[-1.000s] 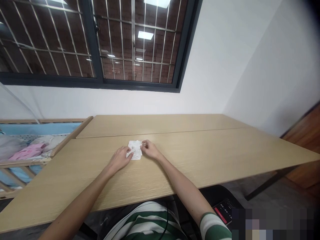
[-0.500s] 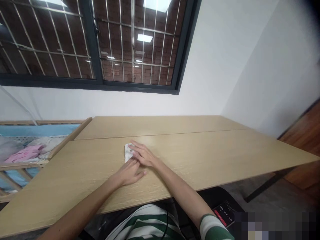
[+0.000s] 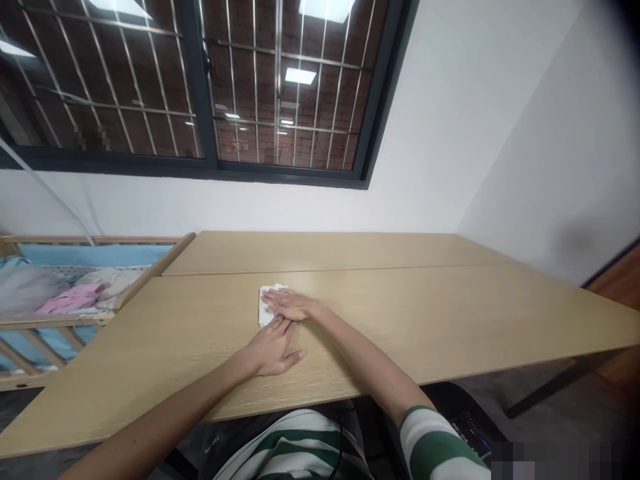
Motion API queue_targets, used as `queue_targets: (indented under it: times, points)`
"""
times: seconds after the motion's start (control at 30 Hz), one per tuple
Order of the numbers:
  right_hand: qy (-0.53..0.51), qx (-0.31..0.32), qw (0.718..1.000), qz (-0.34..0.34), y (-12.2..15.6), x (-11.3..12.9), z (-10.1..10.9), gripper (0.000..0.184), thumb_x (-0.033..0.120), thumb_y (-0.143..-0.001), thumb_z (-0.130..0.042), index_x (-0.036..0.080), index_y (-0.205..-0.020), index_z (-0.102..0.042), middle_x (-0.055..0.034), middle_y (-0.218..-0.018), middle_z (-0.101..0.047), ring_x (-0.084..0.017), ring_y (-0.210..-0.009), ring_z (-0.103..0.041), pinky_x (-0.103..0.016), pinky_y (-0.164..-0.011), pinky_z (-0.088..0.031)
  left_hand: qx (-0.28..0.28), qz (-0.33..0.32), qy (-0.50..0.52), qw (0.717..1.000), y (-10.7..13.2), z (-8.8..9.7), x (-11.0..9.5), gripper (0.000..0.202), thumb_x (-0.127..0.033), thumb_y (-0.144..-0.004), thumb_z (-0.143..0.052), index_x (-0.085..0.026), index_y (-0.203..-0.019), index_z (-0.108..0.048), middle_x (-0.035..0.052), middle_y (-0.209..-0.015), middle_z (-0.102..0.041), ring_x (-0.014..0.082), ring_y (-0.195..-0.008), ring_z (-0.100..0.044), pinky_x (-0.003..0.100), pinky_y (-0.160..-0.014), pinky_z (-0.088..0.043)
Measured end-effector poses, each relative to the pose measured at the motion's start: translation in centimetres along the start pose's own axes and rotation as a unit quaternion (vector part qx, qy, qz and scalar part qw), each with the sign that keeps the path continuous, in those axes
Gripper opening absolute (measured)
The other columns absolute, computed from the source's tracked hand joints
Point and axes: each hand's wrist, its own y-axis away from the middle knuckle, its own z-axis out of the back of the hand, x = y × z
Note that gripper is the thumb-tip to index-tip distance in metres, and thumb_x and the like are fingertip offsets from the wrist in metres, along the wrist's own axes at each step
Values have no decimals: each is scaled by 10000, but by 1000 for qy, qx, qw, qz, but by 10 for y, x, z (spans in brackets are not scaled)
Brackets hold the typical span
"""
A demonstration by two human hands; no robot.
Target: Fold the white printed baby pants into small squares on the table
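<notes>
Head view shows a white wall [image 3: 480, 120] at the back and right; against it stands a broad pale desk [image 3: 400, 313], a seam running across its far part; over it is a dark-framed window [image 3: 195, 80], metal bars and a brick face behind the glass; at the desk's left end is a wooden cot [image 3: 155, 269] with blue lining; at the near edge sits the person in a green-and-white striped shirt [image 3: 300, 443], both bare forearms reaching over the desk; right of the body is a black seat [image 3: 447, 400]; in the cot lies a pink cloth [image 3: 73, 298]; the right hand [image 3: 290, 305] lies palm down on a small white piece, its fingers straight and pointing left; the left hand [image 3: 273, 350] is nearer the body, thumb spread to the right, its fingertips meeting the right hand's near edge; each grip is flat and unclenched, pinching nothing that shows; on the seat lies a phone [image 3: 473, 433], partly blurred out; the white piece [image 3: 263, 308] rests on the desk, left of its middle, mostly under the right hand; cloth or paper, I cannot tell.
</notes>
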Motion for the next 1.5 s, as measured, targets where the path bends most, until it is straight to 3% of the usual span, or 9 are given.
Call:
queue_targets:
  times: [0.23,0.43,0.53,0.67,0.77,0.87,1.1,1.33,1.5]
  points:
    - [-30,-24,999,-32,-23,-37,5,630,718,-814,-628,293,-1276,-687,-9,-1428,-587,-190,-1393,-474,-316,-1178,-318,-3,6,-16,1000,1,-6,7,872,-702,-914,-430,-125,-1555,-302,174,-1634,-229,357,-1527,-135,501,-1253,-167]
    - [-78,-40,991,-96,-17,-45,2,750,762,-854,-533,235,-1382,-601,-66,-1556,-436,-239,-1491,-314,-410,-1246,-180,-9,9,-16,1000,0,-6,6,857,-705,-900,-458,-91,-1496,-407,188,-1637,-208,341,-1534,-102,487,-1257,-194]
    - [-102,-98,982,-125,-6,-43,-1,751,731,-895,-501,256,-1476,-491,-67,-1578,-402,-253,-1483,-326,-460,-1242,-168,-38,20,17,999,-4,-2,7,697,-629,-939,-453,-154,-1449,-479,148,-1625,-284,322,-1522,-203,489,-1238,-265]
    - [-151,-216,951,-164,6,-41,-1,711,655,-954,-460,257,-1538,-380,-93,-1584,-390,-247,-1438,-384,-461,-1215,-228,-133,69,41,988,-13,12,22,465,-474,-977,-434,-209,-1337,-562,116,-1505,-482,265,-1408,-429,437,-1188,-351]
    - [-164,-281,930,-174,11,-41,-1,624,594,-962,-473,240,-1475,-457,-116,-1528,-442,-233,-1344,-469,-435,-1176,-289,-193,170,10,966,-16,23,44,350,-441,-954,-449,-209,-1157,-615,126,-1241,-640,276,-1202,-571,428,-1063,-439]
    - [-163,-307,922,-169,12,-40,-3,514,528,-945,-518,218,-1351,-568,-122,-1394,-536,-216,-1198,-550,-410,-1101,-379,-204,245,-8,948,-12,29,64,306,-441,-945,-435,-197,-1013,-605,131,-1043,-665,292,-1035,-609,429,-942,-466]
    - [-89,-260,952,-135,12,-33,-8,293,325,-828,-681,176,-1079,-710,-90,-1082,-591,-182,-879,-602,-374,-887,-500,-151,310,-31,938,-6,25,74,306,-467,-914,-479,-220,-747,-548,112,-842,-676,286,-861,-631,365,-770,-429]
    - [-46,-245,958,-140,13,-14,-4,185,258,-745,-742,171,-894,-677,-18,-819,-601,-163,-746,-539,-305,-743,-472,-126,304,20,944,-12,33,65,211,-399,-892,-491,-220,-789,-535,82,-793,-683,235,-726,-638,307,-657,-400]
    - [-126,-115,968,-182,11,28,-16,218,322,-800,-721,133,-906,-700,-23,-792,-655,-139,-669,-538,-257,-646,-416,-135,289,59,946,23,58,41,228,-435,-833,-526,-227,-746,-495,12,-702,-622,194,-652,-589,281,-607,-383]
